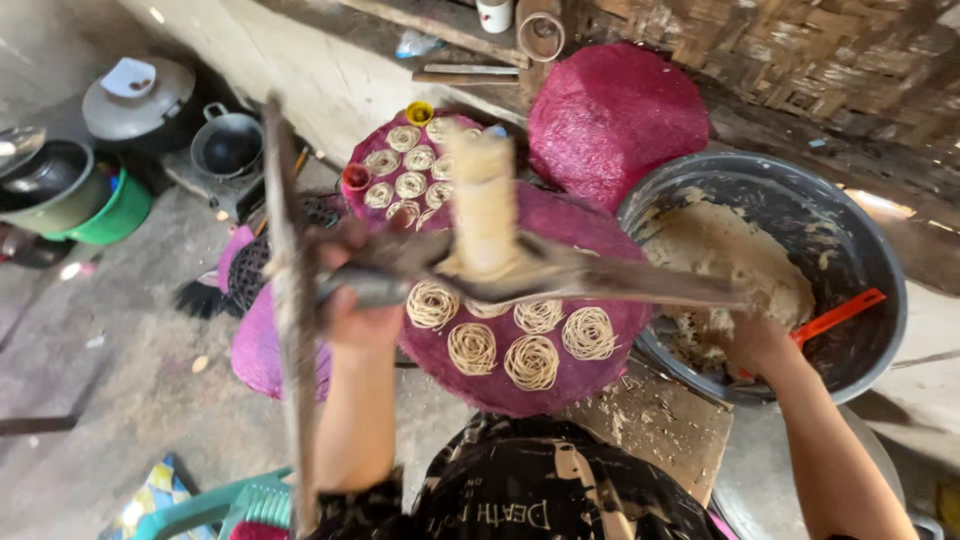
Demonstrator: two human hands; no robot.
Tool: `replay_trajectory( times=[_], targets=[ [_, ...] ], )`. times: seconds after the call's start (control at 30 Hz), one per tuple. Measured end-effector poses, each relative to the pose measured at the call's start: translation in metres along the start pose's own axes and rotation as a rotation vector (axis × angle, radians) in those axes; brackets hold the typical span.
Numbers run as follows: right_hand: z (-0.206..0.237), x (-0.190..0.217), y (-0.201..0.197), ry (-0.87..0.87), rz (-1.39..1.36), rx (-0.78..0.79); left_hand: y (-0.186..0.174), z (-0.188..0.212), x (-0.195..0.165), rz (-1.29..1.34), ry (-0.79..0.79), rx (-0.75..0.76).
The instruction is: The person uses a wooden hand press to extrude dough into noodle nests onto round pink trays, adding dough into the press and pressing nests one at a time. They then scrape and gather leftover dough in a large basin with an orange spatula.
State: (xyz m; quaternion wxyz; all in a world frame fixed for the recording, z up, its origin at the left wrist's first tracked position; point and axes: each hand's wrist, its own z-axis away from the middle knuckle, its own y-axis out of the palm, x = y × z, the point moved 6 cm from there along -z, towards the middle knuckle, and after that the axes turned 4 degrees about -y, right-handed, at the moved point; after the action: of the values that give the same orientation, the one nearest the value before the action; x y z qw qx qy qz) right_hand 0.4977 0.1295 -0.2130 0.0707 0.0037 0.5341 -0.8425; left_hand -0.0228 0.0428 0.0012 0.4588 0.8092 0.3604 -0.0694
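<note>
My left hand (358, 312) grips the metal handle of a dough-caked noodle press (487, 232), held over a round magenta woven mat (520, 385). Several coiled noodle nests (531, 361) lie on that mat. My right hand (757, 343) reaches into a large dark metal basin (870, 280) of pale dough (720, 262), beside a red-handled spatula (838, 315). A second magenta mat (375, 140) behind the press carries more noodle nests. A third magenta mat (615, 110) leans bare at the back.
A wooden stick (290, 300) stands in front of my left arm. Pots (228, 143), a lidded pan (135, 98) and a green bucket (118, 215) sit on the floor at left. A woven bamboo wall (800, 50) runs behind.
</note>
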Motion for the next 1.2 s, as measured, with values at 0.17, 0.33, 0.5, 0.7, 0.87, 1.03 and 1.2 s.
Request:
replay_trajectory(
  times=[0.17,0.33,0.5,0.7,0.87,1.03,1.2],
  targets=[
    [-0.02,-0.053,0.074,-0.153,0.192,0.159,-0.034,0.028,-0.018,-0.166,0.077,-0.035],
    [-0.008,-0.089,0.057,-0.144,0.135,0.068,-0.059,0.041,-0.038,-0.309,0.135,-0.094],
    [-0.004,-0.128,0.011,0.02,0.042,-0.095,-0.067,0.05,-0.033,-0.317,0.092,-0.125],
    [-0.073,-0.143,0.018,0.079,0.021,-0.24,-0.067,0.049,-0.012,-0.307,0.058,-0.139],
    [-0.119,-0.146,0.045,0.025,0.12,-0.259,-0.026,0.044,-0.013,-0.981,0.479,-0.042],
    [-0.131,-0.143,0.065,-0.031,-0.061,-0.238,-0.013,0.052,-0.012,-0.549,0.177,-0.199],
    [-0.129,-0.12,0.083,-0.05,-0.021,-0.083,-0.009,0.043,0.012,-0.413,0.115,-0.153]
  ],
)
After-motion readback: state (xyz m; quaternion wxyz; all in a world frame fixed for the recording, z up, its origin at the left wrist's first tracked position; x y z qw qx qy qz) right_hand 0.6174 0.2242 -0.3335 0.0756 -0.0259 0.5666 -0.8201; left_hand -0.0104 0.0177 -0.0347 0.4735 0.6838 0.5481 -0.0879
